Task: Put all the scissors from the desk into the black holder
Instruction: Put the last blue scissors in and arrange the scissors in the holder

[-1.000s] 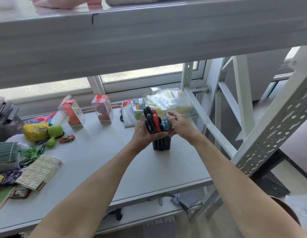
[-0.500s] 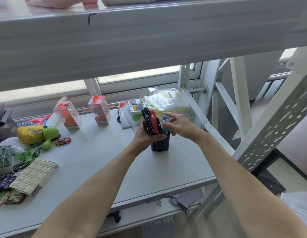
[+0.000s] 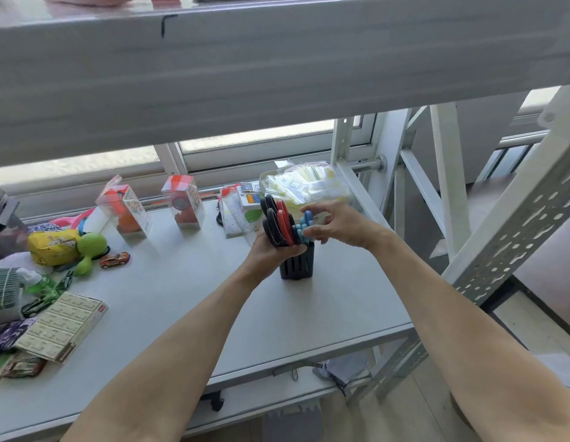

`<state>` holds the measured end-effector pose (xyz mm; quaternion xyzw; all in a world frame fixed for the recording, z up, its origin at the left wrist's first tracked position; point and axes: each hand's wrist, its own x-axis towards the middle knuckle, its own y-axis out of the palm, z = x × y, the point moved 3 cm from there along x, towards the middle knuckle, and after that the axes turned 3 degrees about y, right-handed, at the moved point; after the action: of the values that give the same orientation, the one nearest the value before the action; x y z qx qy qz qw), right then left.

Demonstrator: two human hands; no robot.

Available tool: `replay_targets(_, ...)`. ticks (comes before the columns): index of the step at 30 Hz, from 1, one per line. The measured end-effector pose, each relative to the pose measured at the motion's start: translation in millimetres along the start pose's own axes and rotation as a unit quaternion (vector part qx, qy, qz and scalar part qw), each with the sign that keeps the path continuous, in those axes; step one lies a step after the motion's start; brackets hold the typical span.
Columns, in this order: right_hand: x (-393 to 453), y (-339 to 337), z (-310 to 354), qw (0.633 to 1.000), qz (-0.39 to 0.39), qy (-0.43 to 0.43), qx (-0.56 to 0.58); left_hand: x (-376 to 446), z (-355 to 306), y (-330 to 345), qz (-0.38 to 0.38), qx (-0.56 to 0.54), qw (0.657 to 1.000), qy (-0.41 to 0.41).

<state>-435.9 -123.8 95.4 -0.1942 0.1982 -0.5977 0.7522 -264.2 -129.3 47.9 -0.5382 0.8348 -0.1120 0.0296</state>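
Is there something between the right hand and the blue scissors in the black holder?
Nothing visible stands between them. The right hand is at the blue scissors, whose handles stick out of the black holder. The left hand is on the holder's other side.

Left edge: a yellow printed pouch [image 3: 52, 247] beside a green knitted toy [image 3: 90, 248].
Near them: a small orange toy car [image 3: 115, 260].
Front left: a flat cardboard box with green-printed panels [image 3: 62, 325].
Back row: two clear plastic boxes with orange contents [image 3: 125, 207] [image 3: 183, 202].
Back right: a clear bag of pale packets [image 3: 306, 183].
Surface: grey tabletop [image 3: 181, 301].
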Motion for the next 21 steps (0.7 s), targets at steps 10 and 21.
replay_targets(10,-0.1,3.6,2.6,0.999,-0.008,0.005,-0.041,-0.3,-2.1,0.0,-0.007,0.003,1.000,0.009)
replay_targets(21,-3.8,7.3,5.5,0.975,0.075,-0.007,-0.211,0.7,-6.4,2.9,-0.009,-0.022,1.000,0.003)
